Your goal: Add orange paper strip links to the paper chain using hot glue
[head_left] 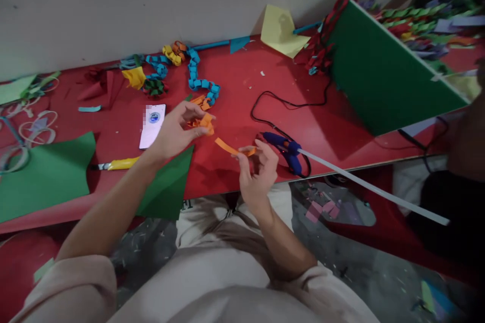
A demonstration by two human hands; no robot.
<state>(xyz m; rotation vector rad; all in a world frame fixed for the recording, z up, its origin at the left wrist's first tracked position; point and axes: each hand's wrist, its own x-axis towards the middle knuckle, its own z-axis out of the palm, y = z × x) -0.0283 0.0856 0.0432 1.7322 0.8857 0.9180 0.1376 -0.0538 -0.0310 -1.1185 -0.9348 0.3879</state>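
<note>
While your left hand [175, 128] pinches some looped orange paper [207, 123] between thumb and fingers, your right hand [259, 174], its fingers curled nearly closed, grips an orange strip [226, 147] whose free end points toward the left hand, stopping just short of the paper there. You have a blue paper chain [194, 68] beyond your left hand, a phone [152, 128] just left of it, and a blue glue gun [285, 145] just right of your right hand.

Matt paper strip [225, 147], smooth glossy tabletop [235, 111]
</note>
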